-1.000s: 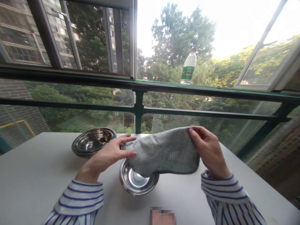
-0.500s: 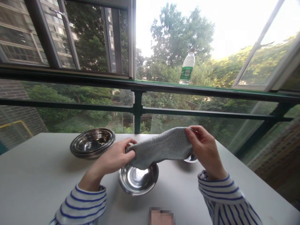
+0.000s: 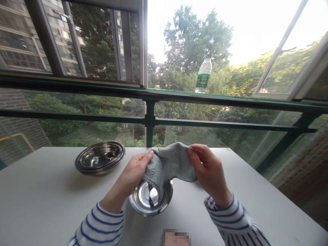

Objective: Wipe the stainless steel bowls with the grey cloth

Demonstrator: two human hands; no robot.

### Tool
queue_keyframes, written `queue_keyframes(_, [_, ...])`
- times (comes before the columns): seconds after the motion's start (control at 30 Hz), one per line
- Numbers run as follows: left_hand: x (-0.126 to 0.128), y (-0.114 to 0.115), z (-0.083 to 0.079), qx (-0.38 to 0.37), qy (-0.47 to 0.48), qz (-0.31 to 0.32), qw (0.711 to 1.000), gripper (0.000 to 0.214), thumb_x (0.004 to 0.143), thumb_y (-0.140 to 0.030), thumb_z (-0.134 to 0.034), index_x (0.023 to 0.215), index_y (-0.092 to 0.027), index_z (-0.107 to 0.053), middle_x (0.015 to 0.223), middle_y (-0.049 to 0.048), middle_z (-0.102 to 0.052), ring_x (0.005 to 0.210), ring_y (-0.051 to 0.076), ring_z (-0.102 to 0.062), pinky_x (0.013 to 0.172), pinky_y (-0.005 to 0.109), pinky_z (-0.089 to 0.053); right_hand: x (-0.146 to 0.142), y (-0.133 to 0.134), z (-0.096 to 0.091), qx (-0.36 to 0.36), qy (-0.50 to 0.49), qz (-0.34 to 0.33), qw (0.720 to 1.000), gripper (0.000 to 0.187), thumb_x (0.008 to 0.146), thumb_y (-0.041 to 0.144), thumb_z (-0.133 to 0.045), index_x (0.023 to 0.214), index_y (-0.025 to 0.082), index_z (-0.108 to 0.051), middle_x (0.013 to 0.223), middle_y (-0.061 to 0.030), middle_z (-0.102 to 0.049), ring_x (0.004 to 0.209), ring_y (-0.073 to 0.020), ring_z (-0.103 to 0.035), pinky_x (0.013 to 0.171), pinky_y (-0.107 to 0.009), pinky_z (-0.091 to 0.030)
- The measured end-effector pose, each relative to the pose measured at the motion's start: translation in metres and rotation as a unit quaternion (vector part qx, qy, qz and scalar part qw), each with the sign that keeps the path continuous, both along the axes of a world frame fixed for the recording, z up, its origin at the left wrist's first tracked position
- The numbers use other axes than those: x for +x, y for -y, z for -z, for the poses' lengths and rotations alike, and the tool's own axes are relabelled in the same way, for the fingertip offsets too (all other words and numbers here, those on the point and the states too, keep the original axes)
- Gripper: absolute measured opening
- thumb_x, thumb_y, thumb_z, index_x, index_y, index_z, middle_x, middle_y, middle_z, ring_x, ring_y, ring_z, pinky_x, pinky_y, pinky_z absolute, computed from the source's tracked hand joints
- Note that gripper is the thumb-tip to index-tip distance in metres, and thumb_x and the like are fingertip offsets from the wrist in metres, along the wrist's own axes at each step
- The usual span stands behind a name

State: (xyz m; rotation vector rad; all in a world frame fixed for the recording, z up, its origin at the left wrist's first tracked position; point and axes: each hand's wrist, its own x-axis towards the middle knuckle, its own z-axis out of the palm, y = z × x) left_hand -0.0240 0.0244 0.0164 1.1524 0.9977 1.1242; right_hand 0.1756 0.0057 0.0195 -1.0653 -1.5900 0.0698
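Observation:
Both my hands hold a grey textured cloth (image 3: 166, 164) bunched up above a small steel bowl (image 3: 143, 203) on the white table (image 3: 38, 201). My left hand (image 3: 134, 172) pinches the cloth's left side. Gripping its upper right edge, my right hand (image 3: 207, 171) has its fingers closed. A corner of the cloth hangs down into the bowl. Both sleeves are white with blue stripes.
A stack of steel bowls (image 3: 99, 158) sits at the table's back left. A plastic water bottle (image 3: 203, 73) stands on the green railing (image 3: 230, 100) beyond the table. A blurred patch (image 3: 176, 237) lies at the near table edge. Open windows show trees and buildings outside.
My hands have come closer together, gathering the spread cloth into a bunch over the bowl. One corner now droops into the bowl. A bowl seen by my right hand half a second ago is now hidden.

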Motion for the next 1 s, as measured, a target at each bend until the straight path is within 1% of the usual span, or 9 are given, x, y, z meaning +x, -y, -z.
queue_keyframes(0.13, [0.007, 0.004, -0.002, -0.026, 0.129, 0.053, 0.990, 0.032, 0.083, -0.038, -0.052, 0.100, -0.013, -0.065, 0.079, 0.0062, -0.069, 0.070, 0.016, -0.062, 0.064, 0.025, -0.048, -0.023, 0.006, 0.004, 0.047, 0.176, -0.136, 0.974, 0.017, 0.091, 0.017, -0.046, 0.105, 0.018, -0.055, 0.099, -0.0072, -0.068, 0.090, -0.0164, -0.064, 0.077, -0.027, -0.050])
queue_keyframes(0.23, [0.006, 0.007, -0.006, -0.020, 0.141, 0.094, 0.985, 0.034, 0.081, -0.034, -0.058, 0.109, -0.013, -0.061, 0.086, 0.0085, -0.070, 0.073, 0.017, -0.064, 0.065, 0.025, -0.049, -0.033, 0.009, 0.005, 0.043, 0.279, -0.198, 0.939, 0.025, 0.090, 0.015, -0.044, 0.114, 0.017, -0.053, 0.117, -0.0096, -0.062, 0.111, -0.0200, -0.055, 0.095, -0.036, -0.043])
queue_keyframes(0.33, [0.002, 0.005, -0.007, -0.016, 0.126, 0.076, 0.989, 0.037, 0.077, -0.022, -0.063, 0.112, -0.012, -0.058, 0.090, 0.0089, -0.070, 0.075, 0.017, -0.065, 0.067, 0.025, -0.050, -0.033, 0.010, 0.003, 0.018, 0.324, -0.247, 0.913, 0.038, 0.085, 0.014, -0.049, 0.123, 0.017, -0.049, 0.125, -0.0095, -0.057, 0.119, -0.0223, -0.049, 0.100, -0.040, -0.039])
queue_keyframes(0.43, [-0.004, 0.002, -0.007, -0.018, 0.098, 0.048, 0.994, 0.038, 0.075, -0.016, -0.062, 0.112, -0.012, -0.058, 0.091, 0.0082, -0.070, 0.073, 0.017, -0.065, 0.066, 0.025, -0.050, -0.023, 0.007, 0.002, 0.013, 0.254, -0.241, 0.937, 0.033, 0.085, 0.015, -0.051, 0.117, 0.020, -0.055, 0.114, -0.0081, -0.063, 0.108, -0.0203, -0.057, 0.093, -0.037, -0.045])
queue_keyframes(0.57, [-0.013, 0.002, -0.007, 0.010, 0.041, 0.101, 0.994, 0.034, 0.072, -0.017, -0.065, 0.106, -0.014, -0.063, 0.090, 0.0056, -0.071, 0.078, 0.017, -0.065, 0.073, 0.026, -0.049, -0.005, 0.000, 0.001, -0.033, 0.123, -0.123, 0.984, 0.037, 0.083, 0.026, -0.058, 0.119, 0.022, -0.054, 0.122, -0.0103, -0.057, 0.114, -0.0229, -0.052, 0.095, -0.041, -0.043])
queue_keyframes(0.67, [-0.016, 0.005, -0.008, 0.020, -0.005, 0.168, 0.986, 0.030, 0.073, -0.020, -0.066, 0.102, -0.013, -0.067, 0.089, 0.0060, -0.072, 0.080, 0.017, -0.065, 0.073, 0.024, -0.048, 0.002, -0.003, 0.002, -0.180, 0.093, -0.202, 0.958, 0.059, 0.080, 0.033, -0.061, 0.134, 0.022, -0.039, 0.124, -0.0109, -0.055, 0.108, -0.0226, -0.056, 0.087, -0.038, -0.048])
queue_keyframes(0.73, [-0.017, 0.005, -0.008, 0.025, -0.017, 0.174, 0.984, 0.030, 0.074, -0.022, -0.066, 0.103, -0.014, -0.066, 0.092, 0.0065, -0.071, 0.083, 0.017, -0.064, 0.073, 0.023, -0.048, 0.002, -0.004, 0.001, -0.244, 0.081, -0.281, 0.924, 0.049, 0.082, 0.030, -0.058, 0.129, 0.021, -0.047, 0.108, -0.0069, -0.064, 0.093, -0.0189, -0.061, 0.079, -0.032, -0.050])
queue_keyframes(0.87, [-0.021, 0.001, -0.005, 0.014, 0.055, 0.148, 0.987, 0.051, 0.075, -0.029, -0.066, 0.123, -0.021, -0.053, 0.104, 0.0085, -0.068, 0.091, 0.020, -0.064, 0.077, 0.028, -0.048, -0.005, -0.005, -0.001, -0.233, -0.023, -0.298, 0.925, 0.020, 0.082, 0.024, -0.057, 0.099, 0.018, -0.065, 0.087, -0.0019, -0.067, 0.083, -0.0161, -0.060, 0.074, -0.026, -0.047])
queue_keyframes(1.0, [-0.021, -0.002, 0.004, 0.014, 0.119, 0.175, 0.977, 0.066, 0.064, -0.035, -0.075, 0.124, -0.019, -0.052, 0.108, 0.0141, -0.066, 0.097, 0.027, -0.063, 0.077, 0.033, -0.049, -0.010, -0.008, 0.005, -0.249, -0.232, -0.306, 0.889, 0.023, 0.079, 0.031, -0.062, 0.098, 0.019, -0.061, 0.078, -0.0005, -0.066, 0.067, -0.0133, -0.060, 0.057, -0.022, -0.045])
